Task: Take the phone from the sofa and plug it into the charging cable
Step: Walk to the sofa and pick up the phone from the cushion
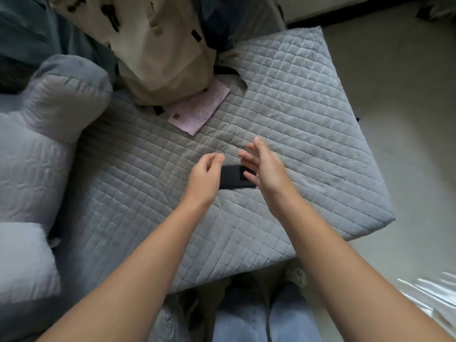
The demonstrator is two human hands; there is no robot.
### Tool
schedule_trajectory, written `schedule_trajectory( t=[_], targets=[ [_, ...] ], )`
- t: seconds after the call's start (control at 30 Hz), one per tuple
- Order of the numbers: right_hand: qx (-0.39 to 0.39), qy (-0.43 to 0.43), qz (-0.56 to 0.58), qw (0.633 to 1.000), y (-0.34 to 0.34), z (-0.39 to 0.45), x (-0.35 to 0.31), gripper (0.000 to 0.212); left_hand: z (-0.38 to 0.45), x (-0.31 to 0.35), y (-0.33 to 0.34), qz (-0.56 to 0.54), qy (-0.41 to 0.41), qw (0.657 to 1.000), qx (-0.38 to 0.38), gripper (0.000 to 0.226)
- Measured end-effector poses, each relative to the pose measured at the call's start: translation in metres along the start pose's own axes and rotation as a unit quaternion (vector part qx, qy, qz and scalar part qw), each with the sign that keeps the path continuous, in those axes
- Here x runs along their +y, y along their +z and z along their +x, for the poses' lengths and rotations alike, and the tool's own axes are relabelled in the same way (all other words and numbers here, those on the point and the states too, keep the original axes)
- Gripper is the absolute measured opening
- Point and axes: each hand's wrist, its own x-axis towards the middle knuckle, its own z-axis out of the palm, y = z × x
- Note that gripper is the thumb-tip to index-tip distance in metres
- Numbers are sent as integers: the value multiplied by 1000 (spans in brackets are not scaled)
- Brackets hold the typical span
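A flat black rectangular phone (234, 177) lay on the grey quilted sofa cushion (296, 107). The left hand (204, 176) hovered loosely curled and empty beside it; the right hand (265, 169) spread wide above it, holding nothing.

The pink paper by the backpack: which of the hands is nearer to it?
Left. The left hand hovers just below the pink paper; the right hand is farther right, over the phone.

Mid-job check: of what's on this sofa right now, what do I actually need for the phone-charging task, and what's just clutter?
Needed for the job:
- phone, dark, lying flat on the quilted sofa seat
- left hand and right hand, both empty, either side of it
- charging cable: not in view

Just lying about:
- beige backpack
- pink paper, partly under it
- grey cushion
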Motion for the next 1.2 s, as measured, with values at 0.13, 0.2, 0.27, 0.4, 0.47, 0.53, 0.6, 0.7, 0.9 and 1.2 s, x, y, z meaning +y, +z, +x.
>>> schedule_trajectory(
  t=[0.13,0.2,0.27,0.4,0.47,0.53,0.6,0.7,0.9,1.2],
  targets=[
    [14,4,13,1000,-12,19,16,54,19,-31,22,55,0,998,-37,36],
    [21,1,15,1000,-16,26,20,51,29,-43,32,118,13,991,-56,40],
    [28,-4,14,999,-20,31,22,46,37,-52,42,200,39,976,-83,43],
    [26,-8,14,1000,-27,41,24,36,56,-73,52,388,87,907,-138,55],
    [24,-8,10,1000,-30,43,27,35,64,-83,54,462,100,868,-152,60],
    [24,-5,10,1000,-32,44,30,32,71,-91,55,517,122,832,-160,63],
    [24,-3,8,1000,-35,44,33,29,77,-97,57,553,149,804,-161,67],
    [24,0,7,1000,-38,45,35,24,82,-99,59,587,169,778,-148,69],
    [21,11,15,1000,-41,46,36,24,80,-105,70,635,143,750,-117,69],
    [34,21,27,999,-46,37,42,47,57,-106,75,470,-20,879,-81,72]
  ],
)
